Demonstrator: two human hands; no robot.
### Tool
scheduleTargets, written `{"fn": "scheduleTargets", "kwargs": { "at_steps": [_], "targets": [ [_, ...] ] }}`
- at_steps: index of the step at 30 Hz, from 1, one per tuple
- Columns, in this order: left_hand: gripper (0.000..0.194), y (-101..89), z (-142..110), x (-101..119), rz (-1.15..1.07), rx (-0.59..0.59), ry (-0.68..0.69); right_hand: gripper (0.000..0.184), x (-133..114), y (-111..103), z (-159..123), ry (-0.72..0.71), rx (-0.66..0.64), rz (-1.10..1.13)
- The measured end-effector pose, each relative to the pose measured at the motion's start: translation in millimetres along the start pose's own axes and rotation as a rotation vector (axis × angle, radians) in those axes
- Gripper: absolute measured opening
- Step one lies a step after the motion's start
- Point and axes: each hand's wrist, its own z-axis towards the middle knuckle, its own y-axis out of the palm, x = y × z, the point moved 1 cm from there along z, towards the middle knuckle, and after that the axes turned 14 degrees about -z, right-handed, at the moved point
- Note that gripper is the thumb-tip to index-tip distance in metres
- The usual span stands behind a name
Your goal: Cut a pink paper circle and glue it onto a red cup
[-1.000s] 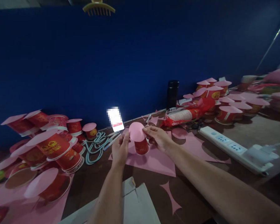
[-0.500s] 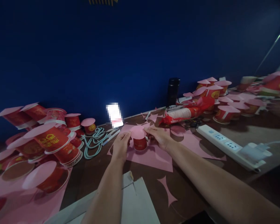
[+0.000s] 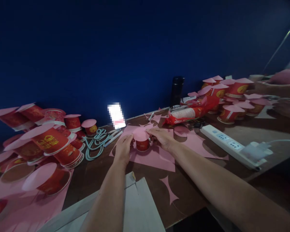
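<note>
A red paper cup (image 3: 142, 146) stands upside down in front of me, with a round pink paper disc (image 3: 140, 133) on its upturned base. My left hand (image 3: 123, 148) is closed on the disc's left edge, thumb and fingers pinched close by the cup. On the other side, my right hand (image 3: 163, 139) pinches the disc's right edge, its lower fingers curled beside the cup wall. Beneath the cup lies a pink paper sheet (image 3: 157, 161). A loose pink disc (image 3: 181, 131) and pink offcuts are to the right.
Capped red cups (image 3: 49, 140) pile up at left; more cups (image 3: 228, 113) stand at right, where a co-worker's hand (image 3: 263, 88) reaches in. A power strip (image 3: 221, 141), bagged cups (image 3: 183, 114), black flask (image 3: 177, 90), lit phone (image 3: 116, 114), cable (image 3: 96, 145) and cardboard (image 3: 140, 206) surround the workspace.
Both my hands stay on the disc and cup, while the view shifts slightly. At right, the co-worker's hand has come in beside a capped cup at the right-hand group.
</note>
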Motion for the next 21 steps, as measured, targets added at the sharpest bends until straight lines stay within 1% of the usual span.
{"fn": "scheduleTargets", "kwargs": {
  "at_steps": [3,7,9,13,16,21],
  "targets": [
    [0.033,0.4,0,-2,-0.025,0.015,-0.013,0.03,1,1,0,0.001,0.007,-0.022],
    [0.035,1.5,0,-4,-0.061,-0.008,-0.042,0.031,2,1,1,-0.019,0.04,-0.07],
    [0.036,1.6,1,-4,-0.039,-0.024,-0.039,0.032,2,2,1,-0.029,0.046,-0.089],
    [0.038,1.5,4,-5,0.028,-0.027,0.007,0.034,2,2,2,-0.026,0.062,-0.109],
    [0.039,2.8,7,-6,0.042,-0.032,0.009,0.036,3,2,4,-0.034,0.074,-0.101],
    [0.038,5.2,10,-6,0.053,0.02,0.007,0.038,4,2,7,-0.048,0.067,-0.067]
  ]
}}
